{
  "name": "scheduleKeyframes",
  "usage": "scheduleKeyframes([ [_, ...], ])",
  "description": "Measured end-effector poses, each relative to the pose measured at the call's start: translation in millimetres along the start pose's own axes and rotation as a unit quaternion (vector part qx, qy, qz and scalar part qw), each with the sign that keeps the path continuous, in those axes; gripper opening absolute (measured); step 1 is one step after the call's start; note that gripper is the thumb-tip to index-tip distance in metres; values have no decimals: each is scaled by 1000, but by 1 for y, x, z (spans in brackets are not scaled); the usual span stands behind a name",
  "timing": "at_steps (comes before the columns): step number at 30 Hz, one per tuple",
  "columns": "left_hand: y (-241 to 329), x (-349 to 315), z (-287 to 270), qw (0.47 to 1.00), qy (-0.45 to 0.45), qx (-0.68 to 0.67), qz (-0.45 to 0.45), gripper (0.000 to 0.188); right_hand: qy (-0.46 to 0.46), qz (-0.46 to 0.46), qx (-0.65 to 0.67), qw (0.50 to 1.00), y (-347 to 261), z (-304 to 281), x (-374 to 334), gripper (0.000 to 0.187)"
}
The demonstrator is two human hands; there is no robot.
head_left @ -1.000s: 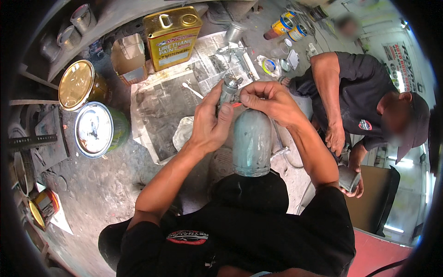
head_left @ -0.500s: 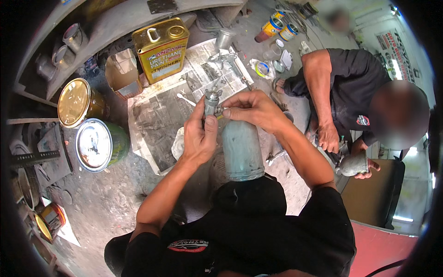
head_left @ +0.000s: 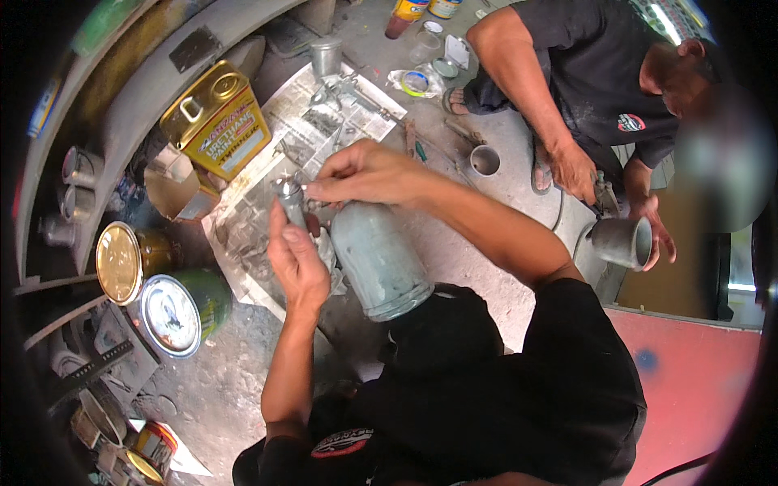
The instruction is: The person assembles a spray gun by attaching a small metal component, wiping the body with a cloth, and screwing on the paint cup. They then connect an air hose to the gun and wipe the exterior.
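My left hand (head_left: 298, 267) is closed around the metal body of a spray gun (head_left: 289, 193), its nozzle end pointing up and away from me. With thumb and fingers pinched, my right hand (head_left: 369, 174) grips the side of the gun just behind the nozzle; the small part between its fingertips is mostly hidden. Below that hand the gun's large grey-green paint cup (head_left: 381, 263) slants toward my lap. Where cup and gun meet is covered by my fingers.
Newspaper (head_left: 279, 101) lies under another spray gun (head_left: 344, 91). A gold thinner can (head_left: 217, 121), a cardboard box (head_left: 174, 190) and paint cans (head_left: 172, 316) stand at left. To the right a co-worker holds a spray gun with a grey cup (head_left: 617, 243). A metal cup (head_left: 485, 161) stands on the floor.
The view has swung to the right and tilted. Both my hands keep hold of the spray gun. The co-worker's grey cup now lies more sideways, its open end facing right.
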State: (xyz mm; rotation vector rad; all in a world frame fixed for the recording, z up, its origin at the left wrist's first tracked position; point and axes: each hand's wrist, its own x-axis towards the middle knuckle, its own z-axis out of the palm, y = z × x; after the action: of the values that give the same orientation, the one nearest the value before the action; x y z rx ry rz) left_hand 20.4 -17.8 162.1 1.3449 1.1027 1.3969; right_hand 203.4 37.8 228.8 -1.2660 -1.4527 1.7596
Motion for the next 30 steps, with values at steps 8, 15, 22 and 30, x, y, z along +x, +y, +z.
scheduleKeyframes([
  [8,16,8,7,999,-48,0,25,64,-20,183,1,983,-2,-8,12,22],
  [15,11,5,-1,999,-48,-9,-25,62,39,9,-109,993,-10,1,-2,20],
  [22,5,4,7,998,-40,-20,-39,66,-8,10,-200,980,-8,-8,1,30],
  [30,-16,5,-1,996,-50,53,49,63,-38,156,-6,987,15,-10,25,35],
])
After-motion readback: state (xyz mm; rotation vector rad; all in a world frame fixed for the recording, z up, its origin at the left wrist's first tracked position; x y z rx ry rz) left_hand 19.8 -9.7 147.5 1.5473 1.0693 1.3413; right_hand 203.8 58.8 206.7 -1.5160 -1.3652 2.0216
